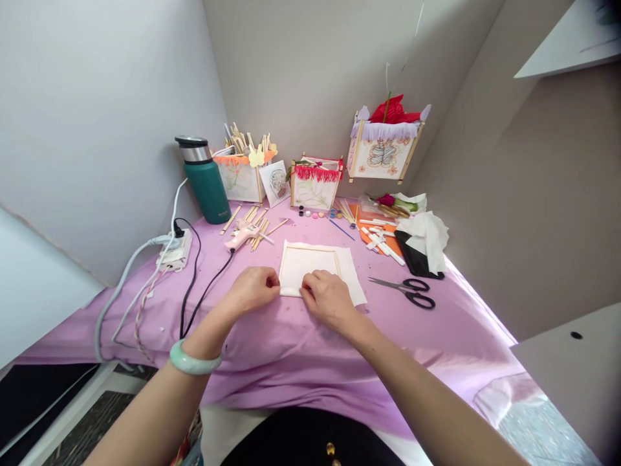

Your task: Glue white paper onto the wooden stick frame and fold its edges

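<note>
Pink hot-glue gun lies corded at left, clear of work. Left hand pinches the near-left corner of the square wooden-stick frame on white paper, centre of the purple tablecloth. Right hand presses its near edge, fingers curled. Risk: uneven pressure could shift or crease the paper. Black-handled scissors lie right.

frame: pale wood sticks, matt white paper | tablecloth: smooth lilac cloth | scissors: metal blades, black plastic handles
</note>
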Available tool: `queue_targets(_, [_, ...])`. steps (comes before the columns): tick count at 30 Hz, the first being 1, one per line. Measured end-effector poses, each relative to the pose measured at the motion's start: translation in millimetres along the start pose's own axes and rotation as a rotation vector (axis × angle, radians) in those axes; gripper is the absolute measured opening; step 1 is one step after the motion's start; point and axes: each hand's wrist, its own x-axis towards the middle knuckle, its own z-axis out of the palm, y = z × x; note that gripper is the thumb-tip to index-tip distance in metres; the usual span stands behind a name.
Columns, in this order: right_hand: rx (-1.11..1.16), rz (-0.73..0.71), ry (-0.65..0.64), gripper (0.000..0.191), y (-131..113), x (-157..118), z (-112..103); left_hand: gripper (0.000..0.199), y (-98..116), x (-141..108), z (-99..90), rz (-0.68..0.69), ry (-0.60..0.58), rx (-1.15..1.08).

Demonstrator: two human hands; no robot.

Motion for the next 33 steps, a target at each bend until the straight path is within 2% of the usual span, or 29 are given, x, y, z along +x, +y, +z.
queue_targets(3, [0.003,0.007,-0.036,0.011,1,2,-1,0.008,2,1,0.3,-0.019,-0.026,0.054])
queue_targets(4, [0.005,0.009,-0.046,0.011,1,3,-2,0.007,3,0,1.2,-0.019,0.001,0.087])
queue_targets(7, [0.003,0.005,-0.052,0.01,3,4,-3,0.008,10,-10,8.3,0.033,0.248,0.204])
queue_targets(9, [-0.001,-0.007,-0.046,0.01,3,5,-3,0.009,15,-18,17.1,0.149,0.378,0.198])
queue_targets(12, [0.001,-0.017,-0.051,0.01,1,6,-2,0.013,20,-26,34.2,0.339,0.341,0.107])
queue_targets(14, [0.015,-0.008,-0.062,0.01,0,8,-2,0.015,20,-28,44.3,0.394,0.314,0.091])
queue_targets(16, [0.073,0.002,-0.08,0.011,3,10,-5,0.018,20,-30,51.1,0.408,0.323,0.117])
queue_targets(19, [0.292,0.012,-0.078,0.015,20,6,-20,0.021,20,-33,54.8,0.407,0.334,0.198])
queue_targets(21, [0.435,0.019,-0.013,0.019,37,-5,-33,0.023,23,-36,55.0,0.398,0.335,0.253])
queue_targets(24, [0.45,-0.02,0.056,0.022,61,-32,-46,0.024,27,-41,55.3,0.389,0.33,0.309])
queue_targets(26, [0.389,-0.049,0.072,0.027,70,-49,-45,0.025,31,-42,55.9,0.389,0.332,0.34])
queue_targets(28, [0.342,-0.048,0.118,0.021,75,-61,-38,0.028,34,-43,56.2,0.391,0.332,0.375])
queue_targets(30, [0.332,-0.023,0.168,0.01,76,-65,-30,0.031,37,-44,56.0,0.391,0.325,0.404])
queue_targets(33, [0.341,0.023,0.187,0.012,75,-63,-21,0.036,42,-46,54.7,0.39,0.286,0.429])
